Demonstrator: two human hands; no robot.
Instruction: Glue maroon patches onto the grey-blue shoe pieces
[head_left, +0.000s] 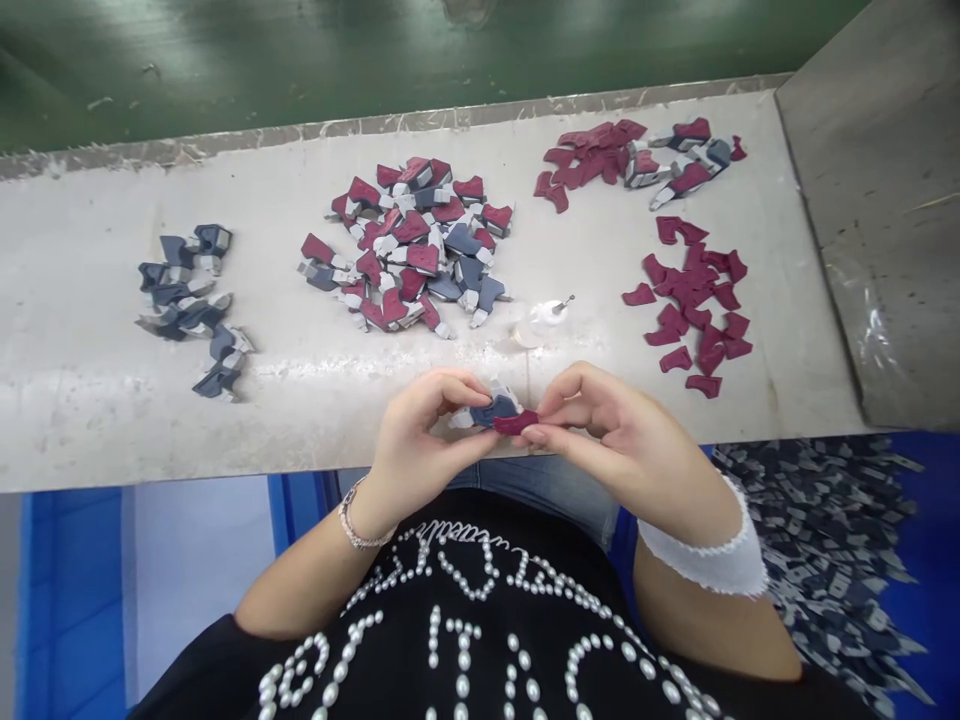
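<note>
My left hand (439, 425) grips a small blue-grey and white plastic part (491, 408) between thumb and fingers, just above the table's near edge. Pinched in my right hand (581, 415) is a flat maroon plastic piece (514, 423). It lies against the near side of the blue-grey part, and I cannot tell whether the two are joined. Beyond my hands stands a small clear bottle (531, 327) with a thin dark tip. Loose maroon pieces (694, 290) are spread to the right of my right hand.
A heap of maroon, blue and white parts (412, 245) fills the table's middle. Blue-grey parts (187, 300) lie at the left. More maroon pieces (592, 155) sit at the back right, near a metal panel (877, 200). Below right, a blue bin (934, 540) holds many grey parts.
</note>
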